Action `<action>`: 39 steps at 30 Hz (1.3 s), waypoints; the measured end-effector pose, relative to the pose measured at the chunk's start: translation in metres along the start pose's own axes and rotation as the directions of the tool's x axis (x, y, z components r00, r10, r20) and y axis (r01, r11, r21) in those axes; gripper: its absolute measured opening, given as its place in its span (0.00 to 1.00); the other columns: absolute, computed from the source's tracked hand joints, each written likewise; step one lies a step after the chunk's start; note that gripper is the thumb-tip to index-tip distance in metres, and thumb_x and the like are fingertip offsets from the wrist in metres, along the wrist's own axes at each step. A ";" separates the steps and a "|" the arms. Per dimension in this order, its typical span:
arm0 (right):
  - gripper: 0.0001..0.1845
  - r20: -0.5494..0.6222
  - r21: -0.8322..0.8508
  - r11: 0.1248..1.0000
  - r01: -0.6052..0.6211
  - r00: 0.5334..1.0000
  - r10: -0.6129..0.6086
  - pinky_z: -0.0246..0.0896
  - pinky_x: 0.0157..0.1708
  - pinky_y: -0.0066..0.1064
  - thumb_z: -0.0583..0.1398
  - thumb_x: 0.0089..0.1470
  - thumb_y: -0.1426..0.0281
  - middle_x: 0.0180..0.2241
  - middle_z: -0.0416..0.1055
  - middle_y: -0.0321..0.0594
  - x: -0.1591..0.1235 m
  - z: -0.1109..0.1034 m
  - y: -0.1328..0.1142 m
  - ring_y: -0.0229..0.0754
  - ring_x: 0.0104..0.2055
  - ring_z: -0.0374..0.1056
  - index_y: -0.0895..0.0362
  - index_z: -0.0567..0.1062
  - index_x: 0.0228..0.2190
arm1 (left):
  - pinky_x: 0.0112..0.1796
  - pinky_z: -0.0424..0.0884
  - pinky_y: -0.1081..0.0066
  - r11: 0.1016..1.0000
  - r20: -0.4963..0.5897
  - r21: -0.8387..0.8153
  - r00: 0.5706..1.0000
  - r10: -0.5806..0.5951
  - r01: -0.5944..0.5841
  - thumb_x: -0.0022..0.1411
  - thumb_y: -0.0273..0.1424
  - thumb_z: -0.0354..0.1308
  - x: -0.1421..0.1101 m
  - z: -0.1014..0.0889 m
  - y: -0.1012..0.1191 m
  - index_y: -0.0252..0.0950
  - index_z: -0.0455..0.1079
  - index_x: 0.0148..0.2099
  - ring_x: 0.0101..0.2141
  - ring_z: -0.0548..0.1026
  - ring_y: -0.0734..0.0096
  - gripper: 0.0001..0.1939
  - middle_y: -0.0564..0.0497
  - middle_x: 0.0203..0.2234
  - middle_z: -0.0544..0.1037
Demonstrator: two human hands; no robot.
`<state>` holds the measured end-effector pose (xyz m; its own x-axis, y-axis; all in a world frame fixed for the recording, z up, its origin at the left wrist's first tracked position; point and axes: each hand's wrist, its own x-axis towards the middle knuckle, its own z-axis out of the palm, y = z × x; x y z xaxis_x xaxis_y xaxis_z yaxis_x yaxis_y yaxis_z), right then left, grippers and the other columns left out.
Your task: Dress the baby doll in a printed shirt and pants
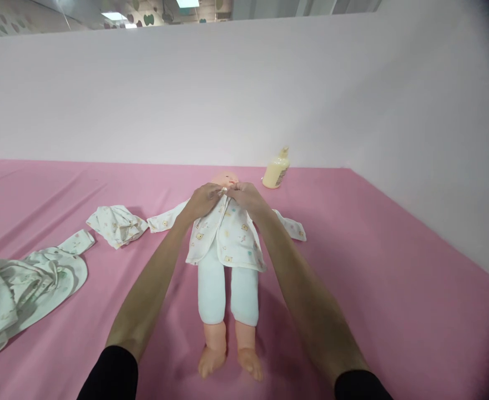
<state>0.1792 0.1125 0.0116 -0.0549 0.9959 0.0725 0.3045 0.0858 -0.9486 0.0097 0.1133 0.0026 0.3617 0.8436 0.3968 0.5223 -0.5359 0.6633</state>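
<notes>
A baby doll point(214, 347) lies on its back with its feet toward me, its white-covered legs and bare feet showing. It wears a white baby jacket point(241, 236) printed with small figures, sleeves spread to both sides. The front edges meet at the neck and part lower down. At the collar my left hand point(205, 200) pinches the jacket's edge. My right hand point(246, 197) grips the other side of the collar, close beside it. My fingers hide the fastening and the doll's chin.
A pink sheet point(373, 266) covers the surface, with white walls point(165, 94) behind and to the right. A pale yellow pump bottle point(276, 171) stands past the doll's head. Crumpled printed cloth point(117, 225) and a baby garment point(31, 283) lie to the left.
</notes>
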 end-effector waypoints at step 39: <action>0.17 -0.128 -0.194 0.981 -0.002 0.991 -0.023 0.44 0.21 0.28 0.60 0.47 0.68 0.16 0.50 0.28 0.005 -0.008 0.004 0.33 0.20 0.48 0.54 0.58 0.15 | 0.40 0.70 0.71 0.988 -0.274 -0.150 0.960 -0.064 0.024 0.63 0.37 0.58 0.002 0.025 -0.009 0.39 0.80 0.41 0.37 0.78 0.69 0.11 0.52 0.38 0.83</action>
<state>0.1875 0.1181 0.0101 0.0606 0.9892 0.1331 0.4829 0.0877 -0.8713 0.0251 0.1194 -0.0184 0.1021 0.8530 0.5118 0.4092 -0.5050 0.7600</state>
